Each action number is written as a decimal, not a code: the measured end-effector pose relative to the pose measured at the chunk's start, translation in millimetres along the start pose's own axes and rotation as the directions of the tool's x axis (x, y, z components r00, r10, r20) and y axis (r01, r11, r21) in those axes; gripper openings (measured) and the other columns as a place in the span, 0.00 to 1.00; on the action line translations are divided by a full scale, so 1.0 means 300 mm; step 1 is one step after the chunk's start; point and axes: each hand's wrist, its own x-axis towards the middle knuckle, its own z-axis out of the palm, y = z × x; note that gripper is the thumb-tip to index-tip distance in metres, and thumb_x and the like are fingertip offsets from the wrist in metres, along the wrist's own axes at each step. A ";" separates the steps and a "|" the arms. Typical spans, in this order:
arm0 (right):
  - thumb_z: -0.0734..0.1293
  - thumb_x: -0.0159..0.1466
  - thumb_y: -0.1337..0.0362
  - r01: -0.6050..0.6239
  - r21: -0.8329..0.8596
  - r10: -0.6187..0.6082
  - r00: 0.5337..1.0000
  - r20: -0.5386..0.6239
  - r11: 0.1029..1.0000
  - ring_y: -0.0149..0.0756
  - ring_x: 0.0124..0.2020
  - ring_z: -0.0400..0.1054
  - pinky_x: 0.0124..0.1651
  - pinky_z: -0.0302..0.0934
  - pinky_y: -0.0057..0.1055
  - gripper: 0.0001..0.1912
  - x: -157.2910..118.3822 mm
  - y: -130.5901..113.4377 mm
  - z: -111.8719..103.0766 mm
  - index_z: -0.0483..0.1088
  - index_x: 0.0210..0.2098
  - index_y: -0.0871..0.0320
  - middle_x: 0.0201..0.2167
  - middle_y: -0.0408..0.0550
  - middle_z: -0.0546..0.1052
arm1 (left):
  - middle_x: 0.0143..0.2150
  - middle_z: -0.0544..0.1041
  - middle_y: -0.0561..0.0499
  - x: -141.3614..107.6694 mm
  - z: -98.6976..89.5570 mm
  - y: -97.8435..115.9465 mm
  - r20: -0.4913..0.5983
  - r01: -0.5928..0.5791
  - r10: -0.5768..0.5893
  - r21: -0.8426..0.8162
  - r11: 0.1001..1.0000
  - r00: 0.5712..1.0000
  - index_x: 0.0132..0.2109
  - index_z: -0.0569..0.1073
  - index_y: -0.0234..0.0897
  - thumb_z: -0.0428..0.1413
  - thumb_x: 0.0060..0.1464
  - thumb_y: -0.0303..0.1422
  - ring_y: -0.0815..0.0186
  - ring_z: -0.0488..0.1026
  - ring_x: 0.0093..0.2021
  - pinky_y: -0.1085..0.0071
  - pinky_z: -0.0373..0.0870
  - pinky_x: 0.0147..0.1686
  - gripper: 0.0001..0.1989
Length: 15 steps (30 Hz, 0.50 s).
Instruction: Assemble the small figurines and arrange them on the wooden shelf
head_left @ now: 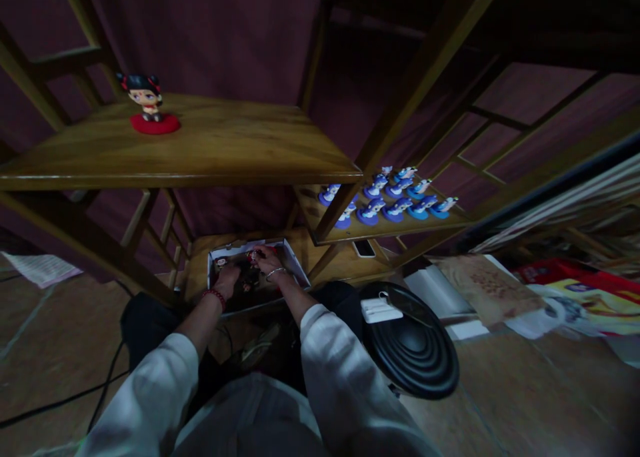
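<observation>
Both hands reach down into a shallow white-edged box [296, 262] on the low wooden shelf. My left hand [227, 281], with a red bead bracelet at the wrist, is at the box's left side; its fingers are hidden in shadow. My right hand [267, 260], with a silver bracelet, has its fingers pressed together around a small red and dark figurine [251, 255]. Beside my left hand lies another small figurine [221, 262] with a pale face. Dark items in the middle of the box are too dim to make out.
A black-haired figurine [145, 100] on a red base stands on the upper shelf [225, 137]. Several blue and purple figurines [371, 210] stand on the shelf at right. A phone [364, 248] lies below them. A white case [381, 310] rests on a round black stool [420, 350].
</observation>
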 end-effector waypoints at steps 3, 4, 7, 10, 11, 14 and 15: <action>0.62 0.56 0.65 -0.009 -0.021 0.009 1.000 -0.020 1.000 0.26 0.27 0.68 0.31 0.65 0.25 0.15 -0.010 0.012 0.003 0.66 0.44 0.52 0.37 0.42 0.72 | 0.27 0.74 0.47 -0.023 -0.014 0.020 0.023 0.097 -0.095 -0.143 0.985 0.995 0.32 0.67 0.33 0.45 0.47 0.18 0.66 0.73 0.26 0.71 0.70 0.28 0.10; 0.63 0.56 0.65 -0.004 -0.033 0.003 1.000 -0.031 0.999 0.27 0.28 0.68 0.32 0.65 0.26 0.15 -0.013 0.015 0.003 0.66 0.44 0.52 0.37 0.42 0.72 | 0.28 0.74 0.47 -0.030 -0.018 0.025 0.017 0.111 -0.110 -0.188 0.976 0.994 0.31 0.67 0.33 0.45 0.48 0.18 0.67 0.73 0.28 0.71 0.70 0.28 0.09; 0.65 0.54 0.64 0.020 -0.078 -0.026 0.997 -0.071 0.997 0.28 0.31 0.68 0.35 0.65 0.28 0.14 -0.026 0.013 0.002 0.67 0.42 0.52 0.37 0.41 0.73 | 0.33 0.74 0.48 -0.046 -0.027 0.034 -0.005 0.129 -0.138 -0.308 0.943 0.990 0.31 0.65 0.34 0.47 0.49 0.21 0.68 0.73 0.33 0.72 0.71 0.32 0.06; 0.65 0.53 0.64 0.043 -0.096 -0.051 0.996 -0.079 0.994 0.30 0.33 0.68 0.37 0.64 0.28 0.12 -0.041 0.004 -0.001 0.68 0.38 0.52 0.35 0.40 0.73 | 0.35 0.73 0.48 -0.053 -0.029 0.037 -0.024 0.133 -0.155 -0.400 0.907 0.988 0.33 0.65 0.36 0.48 0.51 0.25 0.68 0.72 0.37 0.71 0.72 0.34 0.03; 0.66 0.52 0.63 0.047 -0.091 -0.054 0.996 -0.074 0.995 0.30 0.33 0.68 0.37 0.64 0.28 0.11 -0.046 0.001 -0.001 0.69 0.37 0.52 0.34 0.39 0.74 | 0.36 0.73 0.48 -0.053 -0.029 0.037 -0.032 0.133 -0.162 -0.424 0.896 0.986 0.33 0.65 0.36 0.48 0.51 0.25 0.68 0.72 0.38 0.71 0.72 0.34 0.03; 0.66 0.52 0.62 0.059 -0.045 -0.061 0.997 -0.052 0.997 0.29 0.31 0.68 0.36 0.64 0.28 0.12 -0.059 -0.004 -0.004 0.69 0.36 0.54 0.32 0.39 0.74 | 0.39 0.73 0.49 -0.053 -0.030 0.034 -0.050 0.137 -0.182 -0.475 0.869 0.982 0.34 0.65 0.36 0.49 0.51 0.24 0.69 0.71 0.41 0.73 0.72 0.36 0.04; 0.66 0.52 0.62 0.063 -0.019 -0.063 0.997 -0.040 0.998 0.29 0.29 0.68 0.34 0.64 0.27 0.12 -0.062 -0.006 -0.005 0.69 0.37 0.54 0.31 0.39 0.74 | 0.40 0.73 0.49 -0.054 -0.032 0.033 -0.052 0.139 -0.188 -0.486 0.863 0.981 0.33 0.65 0.37 0.49 0.50 0.24 0.69 0.70 0.42 0.74 0.72 0.36 0.04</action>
